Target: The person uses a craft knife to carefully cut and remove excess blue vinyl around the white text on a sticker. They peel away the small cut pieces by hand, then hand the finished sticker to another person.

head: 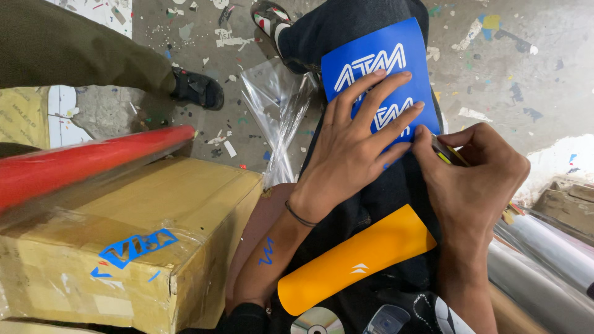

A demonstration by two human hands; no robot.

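So my left hand lies flat with fingers spread, pinning the blue vinyl sheet on my knee, while my right hand pinches a small tool at the sheet's edge. I'd press firmly and pick slowly, keeping the tip shallow.

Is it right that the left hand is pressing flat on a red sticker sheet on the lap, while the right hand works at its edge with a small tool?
Not quite: the sticker sheet is blue, not red, as the head view shows. The left hand does press flat on it, and the right hand works at its edge with a small tool. The red thing is a roll lying on the cardboard box.
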